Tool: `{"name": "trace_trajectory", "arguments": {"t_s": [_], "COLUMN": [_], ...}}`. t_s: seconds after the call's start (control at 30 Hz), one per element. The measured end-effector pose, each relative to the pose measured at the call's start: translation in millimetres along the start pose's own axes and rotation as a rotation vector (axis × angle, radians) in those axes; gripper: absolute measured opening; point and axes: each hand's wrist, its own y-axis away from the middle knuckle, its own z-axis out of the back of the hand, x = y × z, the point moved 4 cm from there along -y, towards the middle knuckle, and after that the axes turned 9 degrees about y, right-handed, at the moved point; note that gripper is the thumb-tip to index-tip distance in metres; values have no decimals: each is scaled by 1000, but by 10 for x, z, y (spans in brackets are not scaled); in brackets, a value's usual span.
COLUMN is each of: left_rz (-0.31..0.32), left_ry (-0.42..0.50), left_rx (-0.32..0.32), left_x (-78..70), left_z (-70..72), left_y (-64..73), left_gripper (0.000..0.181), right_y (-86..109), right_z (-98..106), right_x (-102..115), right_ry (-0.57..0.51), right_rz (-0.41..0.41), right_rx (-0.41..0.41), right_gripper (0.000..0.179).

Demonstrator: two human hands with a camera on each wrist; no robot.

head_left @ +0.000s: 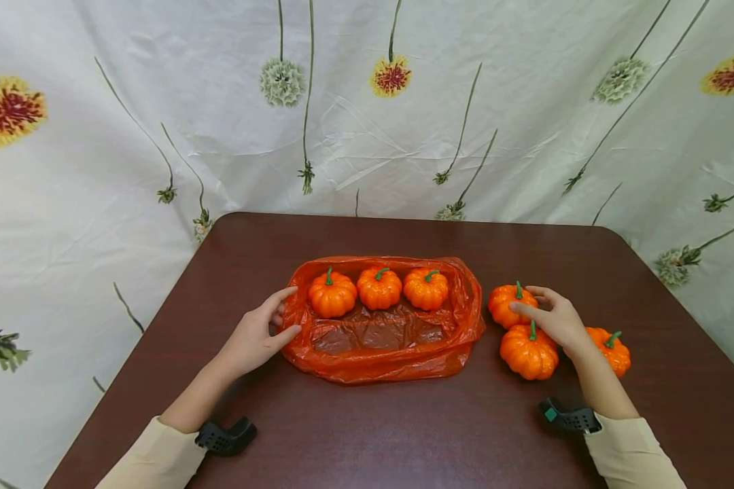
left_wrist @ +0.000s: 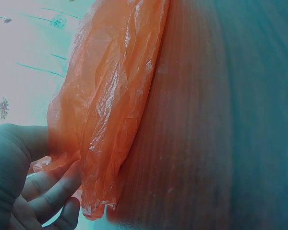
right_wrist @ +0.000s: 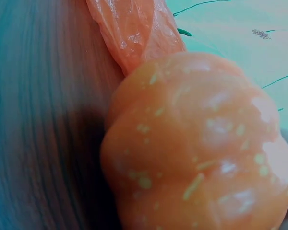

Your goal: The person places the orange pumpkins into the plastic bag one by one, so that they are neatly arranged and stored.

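An orange plastic bag (head_left: 382, 367) lies on the table with its mouth spread wide, and three small orange pumpkins with green stems, one of them the middle pumpkin (head_left: 379, 291), sit in a row along its back. My left hand (head_left: 253, 339) grips the bag's left edge; in the left wrist view, thumb and fingers hold the crinkled plastic (left_wrist: 105, 105). Right of the bag, my right hand (head_left: 559, 319) holds a pumpkin (head_left: 506, 305) between thumb and fingers. Close in front of it is another pumpkin (head_left: 529, 354), which fills much of the right wrist view.
One more pumpkin (head_left: 614, 350) sits right of my right forearm, partly hidden by it. The dark brown table (head_left: 379, 428) ends at the back against a white flowered cloth (head_left: 367, 136). Black bands (head_left: 226, 436) are on both wrists.
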Motion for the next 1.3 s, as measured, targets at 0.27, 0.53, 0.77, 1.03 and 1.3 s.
{"name": "trace_trajectory", "arguments": {"t_s": [0.27,0.53,0.77,1.03,1.3], "left_rz": [5,7,5,5,-4], "left_ry": [-2,-3,-1,0,1], "left_rx": [0,2,4,4,1], "left_x": [-8,-17,-19,-8,-4], "left_z": [3,5,5,2,2], "left_y": [0,-2,1,8,3], "left_gripper": [61,60,60,61,61], "right_y": [-1,-18,-27,-26,-25], "right_z": [-19,-35,-36,-29,-33], "right_x": [1,-10,-24,-31,-34], "right_ry": [-73,-98,-81,-77,-73], "right_rz": [-25,-35,-42,-40,-59], "right_rx": [-17,-109,-149,-178,-169], "right_gripper": [77,65,63,62,68]}}
